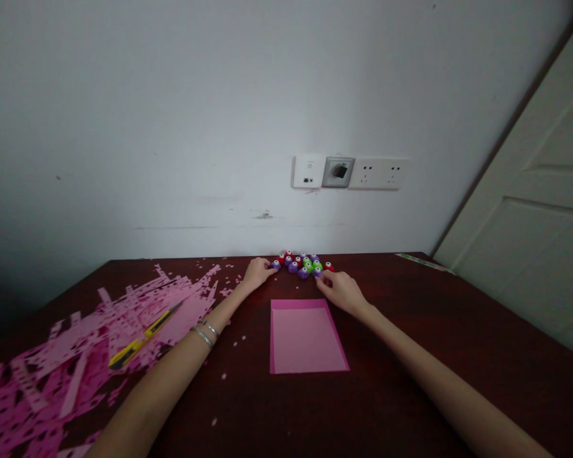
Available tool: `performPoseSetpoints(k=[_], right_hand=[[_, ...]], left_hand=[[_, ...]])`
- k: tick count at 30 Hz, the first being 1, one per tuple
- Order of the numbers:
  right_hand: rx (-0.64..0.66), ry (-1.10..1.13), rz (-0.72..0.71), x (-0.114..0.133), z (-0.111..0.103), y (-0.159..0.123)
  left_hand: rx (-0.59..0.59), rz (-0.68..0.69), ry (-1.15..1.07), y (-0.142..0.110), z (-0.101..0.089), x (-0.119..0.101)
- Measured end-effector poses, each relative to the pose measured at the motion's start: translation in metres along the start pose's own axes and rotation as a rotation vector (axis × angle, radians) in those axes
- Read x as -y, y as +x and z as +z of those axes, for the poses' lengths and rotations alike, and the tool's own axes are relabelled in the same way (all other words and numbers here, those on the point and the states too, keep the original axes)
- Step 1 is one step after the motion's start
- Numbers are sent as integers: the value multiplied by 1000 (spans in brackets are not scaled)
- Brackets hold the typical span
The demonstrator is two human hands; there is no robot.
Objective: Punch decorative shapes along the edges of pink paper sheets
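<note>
Dim, cool light is spreading over the wall (195, 127), which is darkening toward the left edge. The table (401, 381) is reading as deep, murky red, showing little glare. The wide view is slanting the door (530, 254) and stretching the forearms (162, 375). The small coloured toys (293, 267) are looking slightly soft.

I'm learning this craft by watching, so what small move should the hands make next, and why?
Probably, the right hand should draw its purple piece toward the pink sheet. Its fingertips already seem to touch that piece, which sits at the near side of the coloured cluster, and the sheet lies on the table between the forearms.
</note>
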State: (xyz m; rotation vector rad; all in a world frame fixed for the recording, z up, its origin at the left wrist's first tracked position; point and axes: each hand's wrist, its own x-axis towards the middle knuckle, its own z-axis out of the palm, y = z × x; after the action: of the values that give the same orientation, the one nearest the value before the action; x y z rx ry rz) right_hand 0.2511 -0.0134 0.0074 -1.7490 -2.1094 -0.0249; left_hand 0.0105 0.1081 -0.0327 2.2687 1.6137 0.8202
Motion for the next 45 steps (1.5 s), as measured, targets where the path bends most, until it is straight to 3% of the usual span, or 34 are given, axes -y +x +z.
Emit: performPoseSetpoints(k=[6, 12, 17, 22, 27, 34, 45], right_hand=[[19, 174, -122, 16, 14, 23], [-51, 449, -200, 17, 18, 46], [-17, 576, -261, 24, 22, 48], [49, 671, -316, 30, 19, 41], [128, 672, -366, 29, 14, 35], [209, 595, -431, 29, 29, 19], [238, 514, -426, 30, 40, 17]], left_hand=[[5, 58, -35, -2, -6, -5], [101, 159, -220, -18, -32, -17], [198, 210, -269, -34, -51, -32], [216, 332, -263, -43, -56, -43], [255, 336, -242, -51, -58, -52], [387, 349, -162, -67, -57, -49], [488, 377, -112, -68, -51, -43]])
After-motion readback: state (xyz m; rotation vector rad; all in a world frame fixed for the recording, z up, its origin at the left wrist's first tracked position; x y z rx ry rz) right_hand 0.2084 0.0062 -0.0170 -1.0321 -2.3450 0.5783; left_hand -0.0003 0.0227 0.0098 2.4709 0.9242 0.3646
